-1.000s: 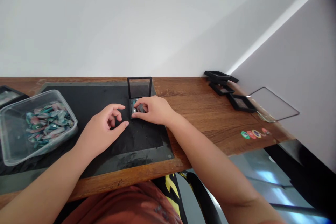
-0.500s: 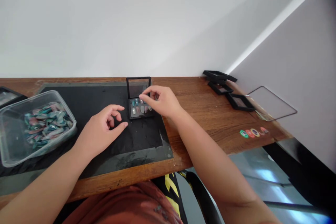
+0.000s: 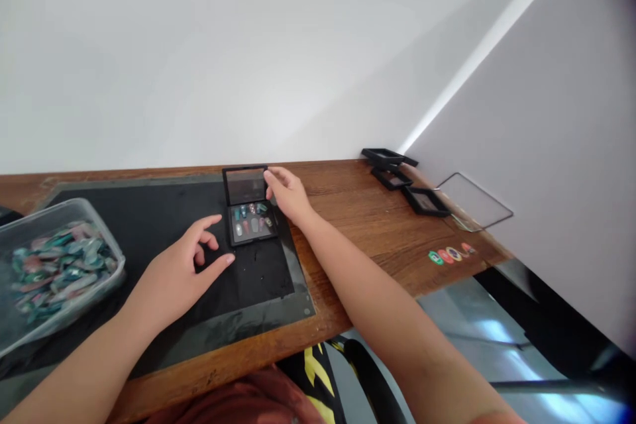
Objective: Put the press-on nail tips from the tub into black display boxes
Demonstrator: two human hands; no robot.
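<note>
A small black case (image 3: 252, 238) with a hinged lid lies opened on the black mat. Several press-on nails (image 3: 255, 224) in teal, pink, grey and white sit in rows inside it. My right hand (image 3: 288, 195) is at the right edge of the raised see-through lid (image 3: 246, 185), thumb in front and fingers behind, gripping it. Just left of the case, my left hand (image 3: 186, 258) hovers with fingers apart, holding nothing. Farther left, a clear plastic tub (image 3: 116, 265) holds a heap of loose nails (image 3: 64, 268) in similar colours.
Several black cases (image 3: 424, 201) lie at the table's right rear, by the wall. Near them is a thin wire frame (image 3: 477, 192). Round coloured stickers (image 3: 453, 254) are on the wooden tabletop (image 3: 348, 212). The black mat (image 3: 163, 199) covers the left part.
My right hand has moved from above the nails up to the lid's right edge. My left hand stays open beside the case. The whole view has shifted slightly.
</note>
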